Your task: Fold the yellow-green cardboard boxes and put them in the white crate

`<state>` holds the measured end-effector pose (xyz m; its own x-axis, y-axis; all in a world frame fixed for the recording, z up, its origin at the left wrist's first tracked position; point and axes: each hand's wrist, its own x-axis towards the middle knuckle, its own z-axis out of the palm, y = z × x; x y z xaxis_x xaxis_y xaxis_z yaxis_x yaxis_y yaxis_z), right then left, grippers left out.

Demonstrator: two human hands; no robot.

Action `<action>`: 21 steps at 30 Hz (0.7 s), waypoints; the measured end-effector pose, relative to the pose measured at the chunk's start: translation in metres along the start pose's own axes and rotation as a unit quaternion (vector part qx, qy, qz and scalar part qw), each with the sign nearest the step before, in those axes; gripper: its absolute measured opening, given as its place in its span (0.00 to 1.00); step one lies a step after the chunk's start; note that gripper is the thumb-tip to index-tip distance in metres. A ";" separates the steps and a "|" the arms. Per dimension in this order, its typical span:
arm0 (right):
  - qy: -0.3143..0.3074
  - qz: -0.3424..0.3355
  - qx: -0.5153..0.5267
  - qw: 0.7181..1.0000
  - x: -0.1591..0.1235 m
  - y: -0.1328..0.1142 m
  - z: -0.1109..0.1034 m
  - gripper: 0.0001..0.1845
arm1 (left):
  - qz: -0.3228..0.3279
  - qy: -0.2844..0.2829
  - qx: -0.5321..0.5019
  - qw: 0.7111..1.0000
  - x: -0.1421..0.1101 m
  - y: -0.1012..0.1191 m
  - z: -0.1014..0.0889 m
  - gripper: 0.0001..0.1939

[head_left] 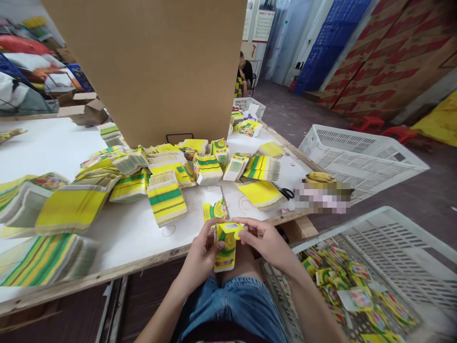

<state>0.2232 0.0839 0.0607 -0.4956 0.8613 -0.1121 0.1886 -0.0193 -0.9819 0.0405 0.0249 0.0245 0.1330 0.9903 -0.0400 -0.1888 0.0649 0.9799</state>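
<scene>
Above my lap, just off the table's front edge, a small yellow printed carton (225, 245) is held between both hands. My left hand (204, 247) grips its left side, thumb across the front. At the top right corner, my right hand (262, 238) pinches a yellow flap with thumb and forefinger. Behind the carton, another yellow and green printed carton (215, 209) lies on the white table. To its left sits a stack of flat cartons (166, 200) with yellow and green stripes. What is inside the held carton, if anything, cannot be seen.
More flat carton stacks (73, 207) spread over the table (124, 245) below a tall brown cardboard sheet (153, 71). Black scissors (286, 193) lie near the right edge, by bananas (320, 177). A white crate (389, 238) at right holds many finished-looking packs. Another person (245, 71) sits far back.
</scene>
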 end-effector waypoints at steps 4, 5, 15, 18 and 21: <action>0.047 0.002 -0.110 0.993 0.004 0.002 0.010 0.19 | -0.018 -0.010 -0.024 1.000 0.000 0.001 0.001 0.22; 0.063 -0.006 -0.143 0.988 0.005 0.002 0.012 0.17 | -0.025 -0.016 -0.039 0.999 0.000 0.000 0.001 0.23; 0.106 -0.040 -0.254 0.961 0.008 0.005 0.026 0.20 | -0.020 -0.004 -0.123 0.992 0.003 -0.006 0.001 0.25; 0.130 -0.036 -0.269 0.954 0.008 0.006 0.026 0.18 | -0.014 0.002 -0.109 0.994 0.004 -0.004 0.001 0.24; 0.101 -0.054 -0.226 0.967 0.007 0.008 0.020 0.16 | -0.019 0.009 -0.117 0.993 0.004 -0.001 -0.002 0.24</action>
<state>0.2044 0.0798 0.0491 -0.3659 0.9284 0.0643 0.5193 0.2611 -0.8137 0.0389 0.0291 0.0228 0.1284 0.9883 -0.0821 -0.4051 0.1279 0.9053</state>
